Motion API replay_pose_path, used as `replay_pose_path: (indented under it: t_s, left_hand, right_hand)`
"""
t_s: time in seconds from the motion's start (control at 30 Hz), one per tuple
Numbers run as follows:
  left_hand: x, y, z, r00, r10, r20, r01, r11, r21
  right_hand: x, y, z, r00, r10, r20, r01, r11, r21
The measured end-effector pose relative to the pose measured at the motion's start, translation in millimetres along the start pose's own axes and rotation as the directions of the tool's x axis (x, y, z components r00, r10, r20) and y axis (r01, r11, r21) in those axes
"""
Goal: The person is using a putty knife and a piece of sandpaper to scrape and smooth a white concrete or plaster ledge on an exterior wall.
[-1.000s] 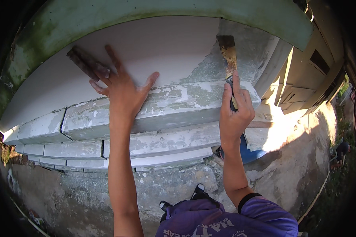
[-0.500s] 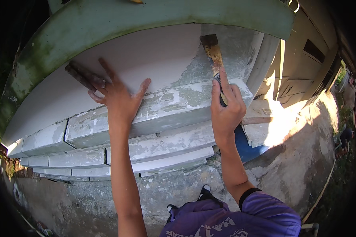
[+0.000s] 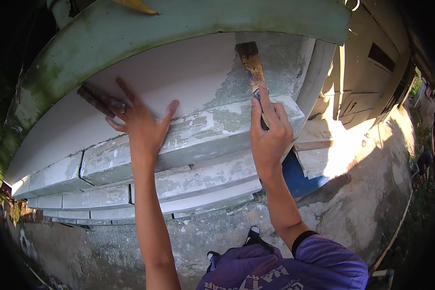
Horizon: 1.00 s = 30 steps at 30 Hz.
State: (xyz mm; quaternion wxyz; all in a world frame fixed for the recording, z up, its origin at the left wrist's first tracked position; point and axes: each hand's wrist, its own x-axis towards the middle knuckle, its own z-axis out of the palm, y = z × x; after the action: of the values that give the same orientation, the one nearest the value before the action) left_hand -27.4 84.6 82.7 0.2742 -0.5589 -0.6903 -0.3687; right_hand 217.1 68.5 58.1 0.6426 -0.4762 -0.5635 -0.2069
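My right hand [image 3: 271, 130] grips the handle of a putty knife [image 3: 252, 65], index finger stretched along it. The knife's dark, rust-stained blade lies against the bare grey-green patch [image 3: 275, 60] of the wall, just right of the ragged edge of the smooth white coat [image 3: 179, 63]. My left hand [image 3: 147, 128] is against the white part with thumb and index finger spread. A dark, smeared flat tool [image 3: 99, 100] is held in its other fingers; its exact kind is unclear, and those fingers partly hide it.
A curved, mossy green ledge [image 3: 179, 19] overhangs the wall, with a yellow leaf [image 3: 136, 7] on it. Stepped, patchy white blocks [image 3: 198, 128] jut out below my hands. A blue object [image 3: 297, 176] and pale boards [image 3: 319, 140] are at right, over the concrete ground [image 3: 343, 208].
The whole view has shifted slightly, bringing more of the yellow leaf into sight. Both hands and the putty knife keep nearly the same places against the wall.
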Motion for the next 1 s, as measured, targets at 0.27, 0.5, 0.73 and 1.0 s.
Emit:
replay_pose_path:
  t_s: [0.27,0.5,0.73,1.0]
  left_hand:
    - [-3.9,0.3,2.4,1.0,0.002,-0.017,-0.002,1.0,0.015]
    - [-3.6,3.4,-0.3,0.999,-0.022,0.028,0.023,1.0,-0.013]
    - [-2.6,3.3,-3.7,0.999,-0.039,0.014,0.039,0.999,-0.011]
    - [-3.2,0.3,3.7,0.999,0.005,-0.043,-0.006,1.0,-0.018]
  right_hand:
    - [5.9,-1.3,-3.6,0.999,-0.026,0.024,0.027,0.997,-0.066]
    - [-4.2,4.6,-3.5,0.998,-0.006,0.062,0.008,0.999,-0.038]
    - [2.8,1.6,-2.7,1.0,-0.022,0.021,0.023,1.0,-0.022]
    - [4.6,-3.6,-0.6,0.999,0.005,0.039,-0.004,1.0,-0.029]
